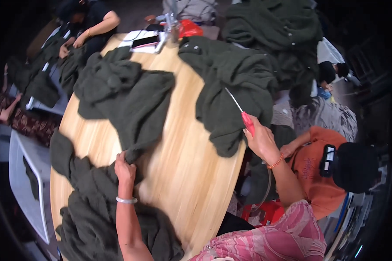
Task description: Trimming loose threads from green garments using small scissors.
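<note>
My left hand [125, 168], with a pale bangle at the wrist, is closed on the narrow end of a dark green knit garment [122, 91] spread on the wooden table. Under my left forearm another dark green garment [96, 195] lies in a heap. My right hand [261, 140] is raised near the table's right edge. It grips a red-handled tool [247, 122] with a thin metal shaft pointing up and left; its exact kind is unclear. Behind that shaft, a third dark green garment [231, 82] with light buttons hangs partly over the table edge.
The round-ended wooden table [185, 174] fills the middle. A phone [145, 41], a clear bottle [173, 32] and a red bag [190, 28] stand at its far end. A white bin [30, 178] is at left. People work at far left; an orange-shirted person [311, 174] sits close right.
</note>
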`<state>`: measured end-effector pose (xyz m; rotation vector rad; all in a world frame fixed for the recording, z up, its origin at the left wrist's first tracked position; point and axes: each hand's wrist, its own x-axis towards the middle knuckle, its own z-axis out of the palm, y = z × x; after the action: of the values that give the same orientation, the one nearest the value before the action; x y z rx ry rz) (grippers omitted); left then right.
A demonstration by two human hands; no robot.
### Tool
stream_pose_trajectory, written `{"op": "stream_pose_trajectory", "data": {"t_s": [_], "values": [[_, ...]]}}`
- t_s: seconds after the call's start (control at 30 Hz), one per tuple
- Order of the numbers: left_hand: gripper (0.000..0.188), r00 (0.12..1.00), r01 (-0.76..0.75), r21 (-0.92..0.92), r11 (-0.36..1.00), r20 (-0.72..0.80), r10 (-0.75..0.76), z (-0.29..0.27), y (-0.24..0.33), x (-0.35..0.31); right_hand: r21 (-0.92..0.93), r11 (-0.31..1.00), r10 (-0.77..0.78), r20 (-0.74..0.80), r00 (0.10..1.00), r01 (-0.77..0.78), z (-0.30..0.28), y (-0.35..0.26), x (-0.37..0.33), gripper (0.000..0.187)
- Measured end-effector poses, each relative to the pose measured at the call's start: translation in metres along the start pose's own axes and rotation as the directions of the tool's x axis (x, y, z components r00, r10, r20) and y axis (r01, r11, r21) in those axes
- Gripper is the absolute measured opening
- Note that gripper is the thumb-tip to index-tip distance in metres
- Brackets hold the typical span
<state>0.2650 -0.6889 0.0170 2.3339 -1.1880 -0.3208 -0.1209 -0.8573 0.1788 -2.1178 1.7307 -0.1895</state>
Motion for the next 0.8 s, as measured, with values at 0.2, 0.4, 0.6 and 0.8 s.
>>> {"op": "stream_pose_trajectory", "data": {"t_s": [0.2,0.4,0.6,0.8], "values": [[0.030,0.945,-0.061,-0.363,0.930,0.278,0.170,-0.162,0.076,-0.156,0.078,0.982,-0.182,0.194,0.964,0.169,0.045,-0.014,-0.028,0.045],[0.046,0.595,0.038,0.441,0.897,0.711,-0.375,-0.202,0.028,-0.349,0.159,0.947,-0.319,0.359,0.877,0.280,0.098,-0.023,-0.053,0.042],[0.049,0.921,-0.038,-0.116,0.993,0.380,0.080,-0.133,0.092,-0.306,0.146,0.956,-0.294,0.434,0.852,0.256,0.105,-0.011,-0.109,0.039],[0.060,0.902,-0.387,0.086,0.918,0.240,0.358,0.033,0.087,-0.220,0.142,0.925,-0.379,0.418,0.826,0.352,0.102,-0.003,-0.168,0.036]]}}
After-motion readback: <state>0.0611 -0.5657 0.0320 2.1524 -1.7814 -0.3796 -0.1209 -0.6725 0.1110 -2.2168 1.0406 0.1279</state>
